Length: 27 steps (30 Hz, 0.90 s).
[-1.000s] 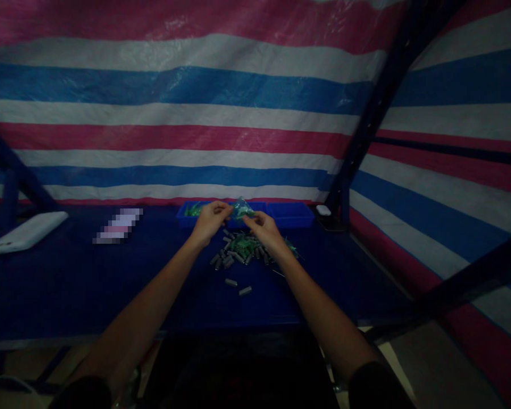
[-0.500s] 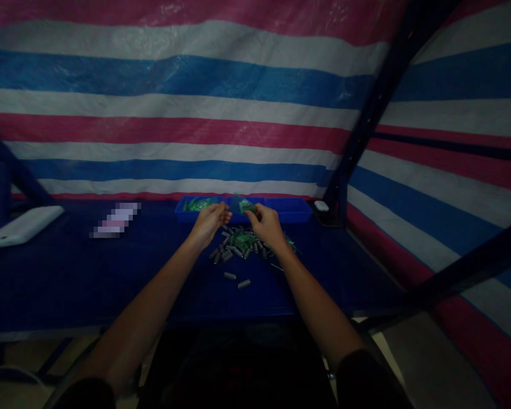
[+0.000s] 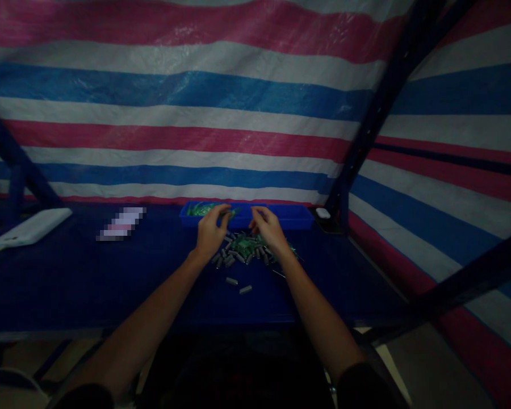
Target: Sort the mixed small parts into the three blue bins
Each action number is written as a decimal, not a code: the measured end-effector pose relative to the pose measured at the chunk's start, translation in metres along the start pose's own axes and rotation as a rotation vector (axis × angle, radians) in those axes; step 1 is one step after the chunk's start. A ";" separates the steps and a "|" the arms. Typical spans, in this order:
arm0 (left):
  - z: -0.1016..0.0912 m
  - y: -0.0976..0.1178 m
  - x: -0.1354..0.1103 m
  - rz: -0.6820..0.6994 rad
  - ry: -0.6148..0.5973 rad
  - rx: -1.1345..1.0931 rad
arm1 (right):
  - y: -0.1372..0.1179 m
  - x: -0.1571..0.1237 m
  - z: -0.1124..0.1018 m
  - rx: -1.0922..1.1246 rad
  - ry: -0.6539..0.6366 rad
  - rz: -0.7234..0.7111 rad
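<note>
My left hand (image 3: 212,232) is raised in front of the blue tray, thumb and fingers closed on a small green packet (image 3: 235,213) that sticks out to the right. Facing it, my right hand (image 3: 269,229) has loosely bent fingers with a gap between them, and I see nothing in it. Below and between both hands lies a heap of short grey metal cylinders (image 3: 230,261) mixed with green packets (image 3: 244,245). Two loose cylinders (image 3: 232,281) rest nearer the front edge. A thin metal rod (image 3: 279,274) lies partly behind my right forearm.
At the back stands the divided blue tray (image 3: 296,216), with green packets (image 3: 200,209) in its left compartment. A white case (image 3: 322,213) sits on a dark flat object at right. Left are a blurred-out item (image 3: 121,224) and a white device with a cable (image 3: 34,226). Striped sheeting encloses the table.
The green packet was in my right hand and is now in my left. My right hand has drawn slightly apart from it. The whole view has shifted a little down.
</note>
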State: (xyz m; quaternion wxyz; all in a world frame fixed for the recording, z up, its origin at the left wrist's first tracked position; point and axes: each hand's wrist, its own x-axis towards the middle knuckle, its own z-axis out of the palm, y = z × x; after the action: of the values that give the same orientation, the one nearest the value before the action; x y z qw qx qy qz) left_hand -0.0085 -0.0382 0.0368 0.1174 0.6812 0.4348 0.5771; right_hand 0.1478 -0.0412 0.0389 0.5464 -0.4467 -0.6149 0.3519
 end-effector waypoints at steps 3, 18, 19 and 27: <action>0.004 0.010 -0.009 0.165 -0.151 0.061 | -0.001 -0.001 0.007 0.206 -0.053 0.139; 0.000 0.001 0.004 -0.203 -0.197 -0.187 | 0.000 -0.012 0.006 -0.260 0.007 -0.484; -0.009 -0.002 0.010 -0.180 -0.157 -0.138 | 0.000 -0.013 0.007 -0.315 0.023 -0.486; -0.102 -0.044 0.076 -0.348 0.059 0.690 | 0.006 -0.009 0.006 -0.402 0.206 -0.339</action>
State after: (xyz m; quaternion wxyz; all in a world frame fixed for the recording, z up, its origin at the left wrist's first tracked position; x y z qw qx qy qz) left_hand -0.1224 0.0081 0.0906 -0.0350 0.5798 0.7156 0.3879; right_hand 0.1429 -0.0474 0.0296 0.5575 -0.4702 -0.6795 0.0794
